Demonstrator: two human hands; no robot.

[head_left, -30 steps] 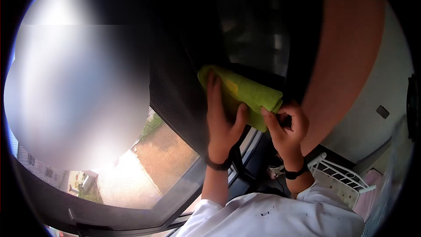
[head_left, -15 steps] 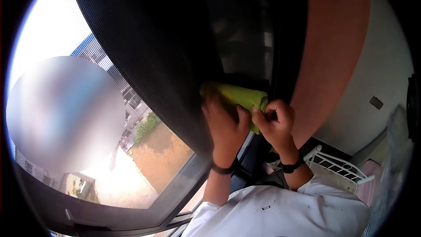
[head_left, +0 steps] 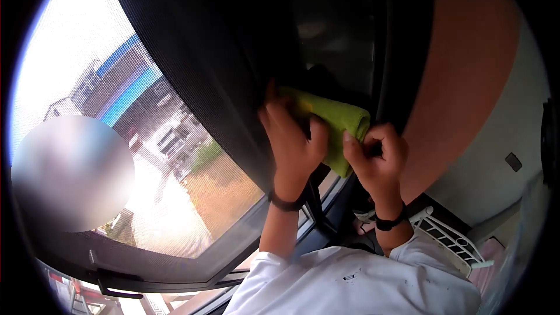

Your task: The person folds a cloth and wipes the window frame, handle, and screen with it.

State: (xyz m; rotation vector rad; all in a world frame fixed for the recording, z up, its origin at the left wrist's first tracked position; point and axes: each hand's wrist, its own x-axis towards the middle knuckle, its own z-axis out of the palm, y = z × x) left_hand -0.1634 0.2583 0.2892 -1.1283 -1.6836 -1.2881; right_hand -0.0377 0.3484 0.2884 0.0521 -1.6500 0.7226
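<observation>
A folded lime-green cloth is held in front of the dark window frame, its rolled edge facing right. My left hand grips the cloth at its left end, with the thumb lying over it and the fingertips partly hidden in shadow by the frame. My right hand pinches the cloth's right end, thumb on the near side and fingers curled. Dark bands circle both wrists.
On the left, a mesh window screen shows buildings and ground far below. A dark window handle juts out at the lower left. Right of my hands are a reddish-brown panel, a pale wall and a white metal rack.
Both hands have spread slightly apart, and the cloth between them looks more opened out at its lower part. The cloth now sits a little higher in view, and the whole view has shifted.
</observation>
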